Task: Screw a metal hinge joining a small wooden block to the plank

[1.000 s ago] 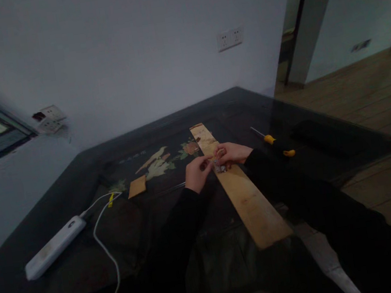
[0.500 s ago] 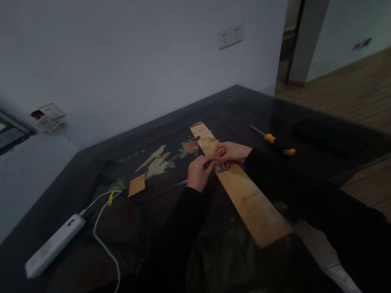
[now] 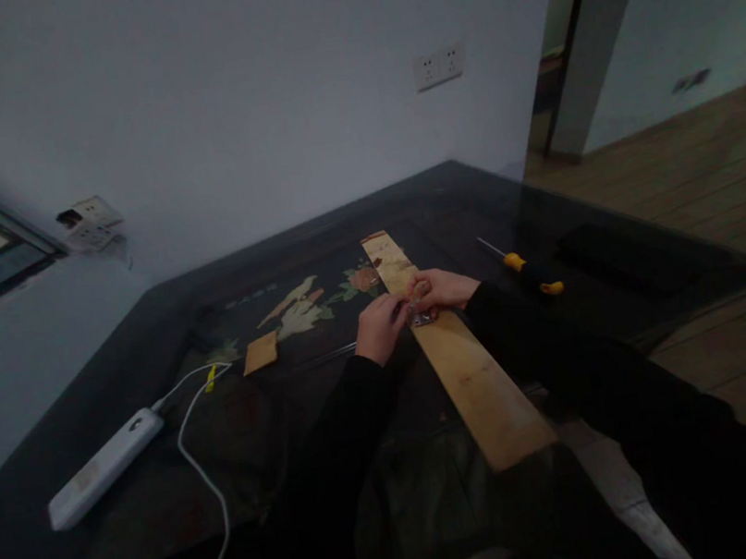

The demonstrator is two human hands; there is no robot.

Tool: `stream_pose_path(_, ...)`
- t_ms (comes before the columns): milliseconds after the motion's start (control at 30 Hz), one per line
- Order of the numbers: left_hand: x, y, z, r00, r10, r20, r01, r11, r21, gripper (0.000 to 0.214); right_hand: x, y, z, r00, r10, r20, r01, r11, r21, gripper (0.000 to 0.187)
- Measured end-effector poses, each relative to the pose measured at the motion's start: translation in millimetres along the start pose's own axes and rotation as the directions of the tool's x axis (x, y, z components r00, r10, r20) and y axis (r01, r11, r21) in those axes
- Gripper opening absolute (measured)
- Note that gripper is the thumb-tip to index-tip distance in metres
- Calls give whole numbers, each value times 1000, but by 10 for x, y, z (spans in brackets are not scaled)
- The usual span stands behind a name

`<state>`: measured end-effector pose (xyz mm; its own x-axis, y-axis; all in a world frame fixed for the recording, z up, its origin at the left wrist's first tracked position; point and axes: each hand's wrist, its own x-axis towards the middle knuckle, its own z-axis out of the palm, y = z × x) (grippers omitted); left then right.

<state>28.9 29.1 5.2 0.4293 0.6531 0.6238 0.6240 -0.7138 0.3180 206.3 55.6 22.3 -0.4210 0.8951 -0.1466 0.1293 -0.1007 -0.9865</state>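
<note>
A long pale wooden plank lies across the dark table, running from the painted middle out past the near edge. Both my hands meet on it about a third of the way down. My left hand and my right hand have their fingers pinched together around a small metal piece that rests on the plank. What exactly each finger grips is too small and dark to make out.
A yellow-handled screwdriver lies right of the plank. A small wooden square sits left of my hands. A white power strip with its cable lies at the left. Walls close the table's far sides; wooden floor opens to the right.
My hands have stayed at the same spot on the plank, with only slight finger shifts around the small metal piece. The view has tipped a little.
</note>
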Motion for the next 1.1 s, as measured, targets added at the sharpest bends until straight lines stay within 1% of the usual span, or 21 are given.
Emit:
stream_pose_path(100, 5, 23, -26, 1000, -13, -16, 12, 999, -34, 10, 5, 4, -5, 1000, 0, 2, 0, 1000, -1, 39)
stream_pose_path(167, 15, 28, -55, 998, -50, -36, 47, 996, -77, 10, 8, 2, -10, 1000, 6, -1, -6, 1000, -9, 41)
stream_pose_path(267, 35, 8, -146, 981, -167, -95, 148, 973, -178, 11, 13, 1, -17, 1000, 23, -15, -24, 999, -31, 42)
stream_pose_path(333, 26, -47, -262, 950, -279, -140, 231, 931, -284, 13, 17, 4, -18, 999, 26, -26, -27, 999, -42, 42)
stream_pose_path(433, -100, -233, -548, 871, -461, -167, 348, 821, -452, 24, 22, 10, -13, 999, 18, -28, -19, 999, -42, 41)
stream_pose_path(500, -286, -433, -805, 803, -572, -166, 435, 753, -495, 32, 21, 11, -10, 1000, 15, -22, -16, 1000, -27, 42)
stream_pose_path(533, -404, -548, -943, 759, -635, -148, 499, 711, -495, 36, 19, 12, -9, 1000, 16, -14, -16, 1000, -17, 43)
stream_pose_path(600, -663, -782, -1214, 659, -749, -70, 646, 611, -458, 42, 13, 13, -11, 1000, 18, 0, -18, 1000, 5, 44)
stream_pose_path(667, -907, -986, -1438, 557, -830, -41, 752, 525, -398, 45, 8, 16, -15, 1000, 26, 8, -26, 1000, 17, 45)
stream_pose_path(700, -1010, -1065, -1522, 522, -853, -26, 789, 494, -365, 44, 6, 18, -17, 1000, 30, 6, -30, 999, 18, 45)
stream_pose_path(733, -1096, -1127, -1584, 501, -865, -37, 812, 484, -326, 43, 4, 18, -19, 999, 33, 1, -33, 999, 16, 44)
stream_pose_path(800, -1212, -1202, -1647, 498, -867, -31, 844, 493, -211, 40, 2, 16, -20, 999, 37, -1, -37, 999, 9, 44)
stream_pose_path(833, -1244, -1220, -1652, 512, -858, -40, 847, 512, -141, 37, 1, 13, -20, 999, 34, 1, -34, 999, 8, 44)
stream_pose_path(900, -1269, -1233, -1634, 553, -831, -54, 833, 554, 6, 29, -2, 4, -17, 1000, 23, 12, -23, 1000, 13, 44)
stream_pose_path(967, -1264, -1237, -1602, 591, -804, -69, 805, 582, 115, 24, -7, -4, -12, 1000, 24, 20, -24, 1000, 17, 45)
stream_pose_path(1100, -1256, -1257, -1569, 626, -776, -70, 772, 606, 193, 23, -13, -13, -1, 999, 42, 9, -43, 999, 3, 45)
